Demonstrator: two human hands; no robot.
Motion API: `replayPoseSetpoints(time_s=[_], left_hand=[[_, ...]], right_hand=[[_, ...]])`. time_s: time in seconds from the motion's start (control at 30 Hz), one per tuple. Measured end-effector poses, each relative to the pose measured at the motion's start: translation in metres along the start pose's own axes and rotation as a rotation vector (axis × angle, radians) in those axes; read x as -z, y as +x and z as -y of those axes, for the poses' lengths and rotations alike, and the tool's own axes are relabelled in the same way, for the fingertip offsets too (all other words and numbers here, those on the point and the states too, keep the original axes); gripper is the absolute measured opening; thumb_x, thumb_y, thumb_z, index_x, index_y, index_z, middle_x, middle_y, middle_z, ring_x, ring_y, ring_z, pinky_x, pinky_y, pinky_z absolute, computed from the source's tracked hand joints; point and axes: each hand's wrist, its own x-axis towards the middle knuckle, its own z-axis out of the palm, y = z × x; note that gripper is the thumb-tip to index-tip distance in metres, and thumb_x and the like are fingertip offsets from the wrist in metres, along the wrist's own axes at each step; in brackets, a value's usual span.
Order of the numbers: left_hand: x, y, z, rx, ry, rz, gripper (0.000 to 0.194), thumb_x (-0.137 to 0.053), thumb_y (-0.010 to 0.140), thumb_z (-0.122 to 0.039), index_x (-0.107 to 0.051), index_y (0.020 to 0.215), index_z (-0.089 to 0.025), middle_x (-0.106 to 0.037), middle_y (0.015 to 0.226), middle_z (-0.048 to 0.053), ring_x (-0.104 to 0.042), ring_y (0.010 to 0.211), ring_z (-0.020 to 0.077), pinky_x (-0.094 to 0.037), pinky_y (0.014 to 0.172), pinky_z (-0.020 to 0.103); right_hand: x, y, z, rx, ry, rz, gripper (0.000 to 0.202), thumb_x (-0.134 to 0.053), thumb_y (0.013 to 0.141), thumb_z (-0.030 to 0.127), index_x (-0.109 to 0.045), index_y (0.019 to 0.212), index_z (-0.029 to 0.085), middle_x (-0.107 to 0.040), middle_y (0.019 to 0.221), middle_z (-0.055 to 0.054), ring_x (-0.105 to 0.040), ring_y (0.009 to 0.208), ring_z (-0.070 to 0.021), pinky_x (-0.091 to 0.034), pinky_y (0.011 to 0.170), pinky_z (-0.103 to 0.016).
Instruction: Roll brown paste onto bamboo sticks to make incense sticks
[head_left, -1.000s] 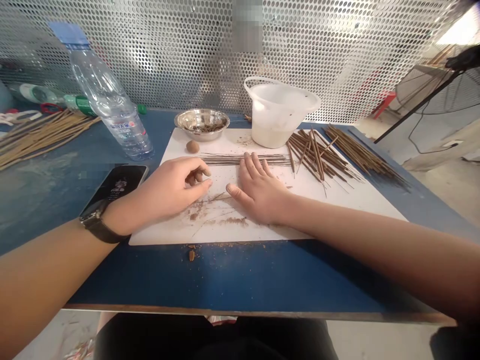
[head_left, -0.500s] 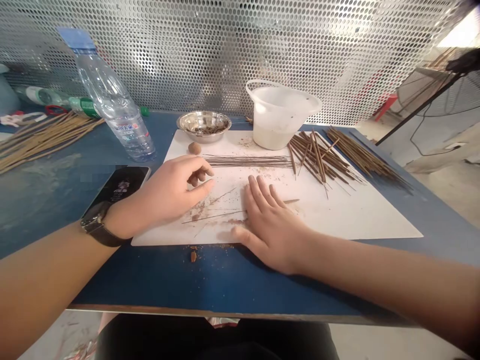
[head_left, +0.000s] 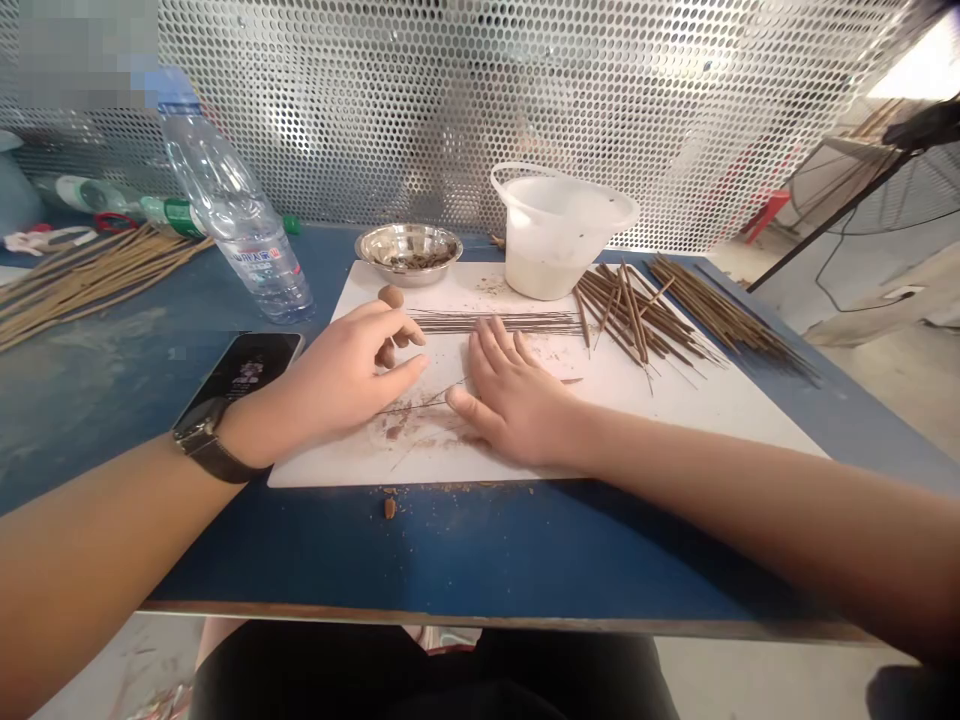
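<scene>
A blue table (head_left: 465, 560) carries a white mat (head_left: 712, 420), phone (head_left: 251, 362) and bottle (head_left: 225, 195).

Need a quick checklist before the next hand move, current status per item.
1. Right hand flat, palm down: ok.
2. Stick fully visible for checking: not ok; one end shows right of that hand, much is hidden beneath it.
3. Left hand apart from the right: ok, there is a gap. Whether its curled fingers hold anything: cannot tell.
4. Board free of debris: not ok, brown crumbs scattered near the hands.
5. Thin rods clear of right fingertips: cannot tell; they overlap in view, contact unclear.
6. Bucket upright: ok.
</scene>
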Motion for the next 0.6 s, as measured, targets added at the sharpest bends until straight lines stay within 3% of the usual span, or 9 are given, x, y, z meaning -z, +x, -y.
replayPoseSetpoints(time_s=[0.17,0.3,0.43,0.53,0.6], left_hand=[[-0.001,0.001,0.002,0.002,0.017,0.029,0.035,-0.061,0.096,-0.051,-0.071,0.112,-0.022,-0.069,0.103,0.008,-0.066,0.085,0.0243,-0.055,0.077,0.040],[-0.003,0.000,0.005,-0.001,0.022,0.063,0.035,-0.060,0.097,-0.052,-0.072,0.112,-0.023,-0.071,0.105,0.009,-0.068,0.087,0.0260,-0.056,0.081,0.042],[-0.005,-0.001,0.007,0.046,0.060,0.087,0.042,-0.062,0.094,-0.056,-0.074,0.118,-0.023,-0.072,0.129,0.014,-0.072,0.111,0.0346,-0.058,0.098,0.050],[-0.004,-0.001,0.011,0.037,0.107,0.083,0.049,-0.060,0.095,-0.058,-0.074,0.126,-0.022,-0.068,0.147,0.018,-0.064,0.136,0.0414,-0.052,0.115,0.057],[-0.003,-0.001,0.013,0.020,0.123,0.093,0.051,-0.057,0.097,-0.059,-0.073,0.128,-0.021,-0.067,0.149,0.019,-0.060,0.143,0.0420,-0.049,0.120,0.059]], right_hand=[[0.003,-0.056,0.013,0.042,0.033,0.100,0.121,-0.010,0.103,0.090,-0.015,0.179,-0.003,0.002,0.184,-0.027,0.007,0.172,-0.0430,-0.013,0.139,-0.068],[0.003,-0.073,0.020,0.040,0.020,0.141,0.123,-0.013,0.102,0.092,-0.012,0.178,-0.004,0.006,0.183,-0.026,0.013,0.171,-0.0440,-0.010,0.139,-0.070],[0.000,-0.052,0.021,0.018,0.009,0.095,0.123,-0.010,0.102,0.091,-0.018,0.177,-0.006,0.001,0.184,-0.027,0.008,0.172,-0.0454,-0.010,0.139,-0.071],[0.001,-0.020,0.017,0.021,-0.009,0.066,0.124,-0.004,0.102,0.089,-0.018,0.176,-0.010,-0.001,0.184,-0.030,0.009,0.172,-0.0446,-0.008,0.139,-0.068],[0.002,0.004,0.013,0.021,-0.032,0.053,0.125,0.000,0.102,0.088,-0.016,0.175,-0.012,0.001,0.184,-0.031,0.012,0.172,-0.0435,-0.004,0.140,-0.065]])
